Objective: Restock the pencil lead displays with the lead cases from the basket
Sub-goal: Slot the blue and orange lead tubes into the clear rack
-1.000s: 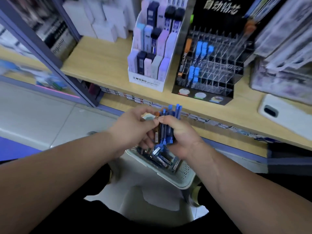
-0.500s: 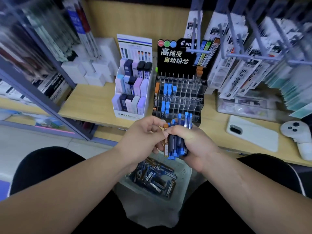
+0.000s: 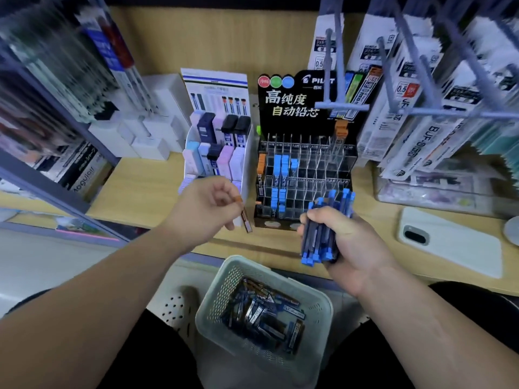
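My left hand (image 3: 206,207) pinches one orange-capped lead case (image 3: 245,214), held just left of the black lead display (image 3: 304,175). My right hand (image 3: 341,244) grips a bundle of blue-capped lead cases (image 3: 325,228) in front of the display's lower right. The display's clear slots hold a few blue cases in the left columns and orange ones at the left edge and top right; most slots stand bare. The pale basket (image 3: 222,290) sits below between my arms, with several lead cases (image 3: 266,315) inside.
A white display of pastel eraser-like cases (image 3: 217,153) stands left of the black one. A white phone (image 3: 449,241) lies on the wooden shelf (image 3: 140,189) at right. Hanging refill packs (image 3: 421,108) on blue hooks crowd the upper right.
My hands have come apart: the left drew one orange-capped case out of the bundle and moved left with it. The right keeps the blue bundle. My view has tilted up toward the displays.
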